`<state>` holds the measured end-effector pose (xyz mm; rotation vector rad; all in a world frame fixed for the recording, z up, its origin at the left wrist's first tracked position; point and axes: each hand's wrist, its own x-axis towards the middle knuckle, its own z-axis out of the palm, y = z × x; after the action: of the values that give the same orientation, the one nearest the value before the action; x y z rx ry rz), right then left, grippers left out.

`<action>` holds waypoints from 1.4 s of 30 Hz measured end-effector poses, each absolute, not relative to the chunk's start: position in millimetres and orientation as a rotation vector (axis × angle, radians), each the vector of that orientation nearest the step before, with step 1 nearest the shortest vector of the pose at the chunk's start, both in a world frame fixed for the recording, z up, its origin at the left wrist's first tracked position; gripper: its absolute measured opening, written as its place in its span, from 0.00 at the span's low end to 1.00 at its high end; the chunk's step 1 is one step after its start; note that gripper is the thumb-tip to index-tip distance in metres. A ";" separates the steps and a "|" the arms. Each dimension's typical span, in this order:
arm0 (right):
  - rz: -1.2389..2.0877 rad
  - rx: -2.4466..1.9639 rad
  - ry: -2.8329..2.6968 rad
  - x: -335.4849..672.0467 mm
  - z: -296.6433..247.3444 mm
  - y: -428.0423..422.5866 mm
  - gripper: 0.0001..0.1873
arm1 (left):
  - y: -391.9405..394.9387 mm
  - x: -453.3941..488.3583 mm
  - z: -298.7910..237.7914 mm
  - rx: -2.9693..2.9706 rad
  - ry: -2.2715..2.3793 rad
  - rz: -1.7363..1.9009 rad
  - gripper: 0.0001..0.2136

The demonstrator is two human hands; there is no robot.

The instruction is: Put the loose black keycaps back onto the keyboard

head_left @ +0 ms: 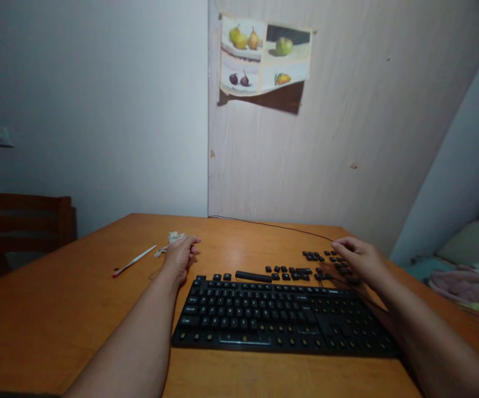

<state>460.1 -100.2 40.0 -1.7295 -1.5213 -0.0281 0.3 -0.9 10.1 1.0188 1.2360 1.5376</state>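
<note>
A black keyboard [248,309] lies on the table between my forearms, many of its keycaps off on the right side and along the bottom row. My left hand [181,255] rests beyond its left corner, fingers loosely apart and holding nothing I can see; it is beside a crumpled white tissue [175,237]. Over the loose black keycaps [314,256] at the right is my right hand [358,257], thumb and fingertips drawn together. Whatever may be between them is hidden. A long loose space bar [253,276] lies behind the keyboard.
A thin white brush [140,256] with a dark reddish tip lies on the left of the wooden table [77,309]. A black cable [272,224] runs along the back toward my right hand. A wooden chair [24,221] stands at the left, bedding [463,284] at the right.
</note>
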 end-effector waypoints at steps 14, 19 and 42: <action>0.322 -1.792 -2.253 341.0 56.0 -66.6 0.09 | 0.8 6.0 3.7 1.079 1.256 1.501 0.14; 0.398 -1.838 -2.315 326.1 50.2 -52.4 0.11 | 1.5 6.3 1.9 1.108 1.260 1.498 0.14; 0.583 -1.871 -2.285 316.4 38.3 -48.3 0.08 | 2.0 8.0 1.2 1.100 1.271 1.503 0.12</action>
<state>316.4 -48.3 38.3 -1.8706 -2.2845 0.5832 8.0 2.0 1.2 1.0997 1.2706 1.5031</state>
